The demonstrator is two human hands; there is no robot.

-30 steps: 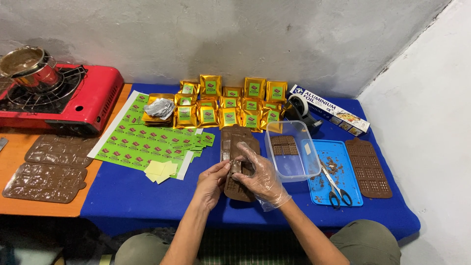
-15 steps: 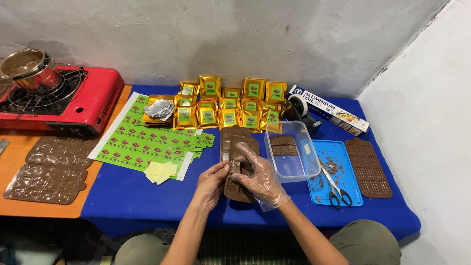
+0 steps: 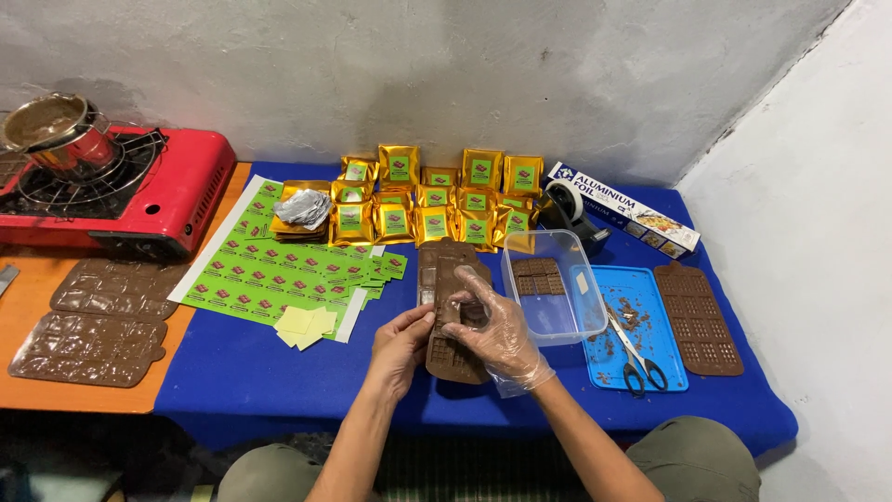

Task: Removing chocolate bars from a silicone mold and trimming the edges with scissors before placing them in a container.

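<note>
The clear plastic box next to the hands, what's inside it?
Inside the clear plastic box lie brown chocolate bars, side by side at the back. Whether more bars lie under them cannot be seen.

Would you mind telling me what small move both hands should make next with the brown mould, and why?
Probably flex the mould a little more to free a piece, then drop it into the clear tub. The left hand and gloved right hand both pinch the mould over the blue cloth, and the tub beside them already holds brown pieces.
</note>
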